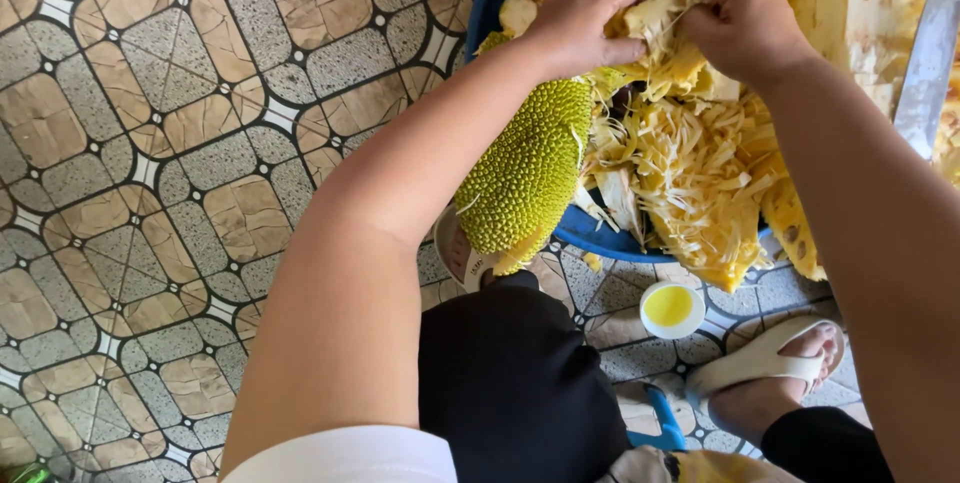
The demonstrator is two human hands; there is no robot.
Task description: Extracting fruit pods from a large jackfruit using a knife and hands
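- Two hands at work in the head view, both far in the scene over a blue basin (600, 235) heaped with cut jackfruit.
- Left hand (580, 23): fingers curled shut, pinching the pale yellow jackfruit flesh (655, 18) at the top of the pile.
- Right hand (740, 18): fingers also closed on that same clump, touching it from the right.
- That flesh looks soft, stringy and probably sticky; gripping near the base of a pod seems the safer hold, since the ribbons tear easily.
- Jackfruit rind (525, 178): green, knobbly, stiff, hanging over the basin's near-left rim.
- Shredded fibres (700, 183) lie loose and light, right of the rind.
- Small white cup of yellow liquid (671, 308) sits on the patterned tile floor (150, 193), near a sandalled foot (765, 368).
- Knife blade (930, 58) at far right, untouched.
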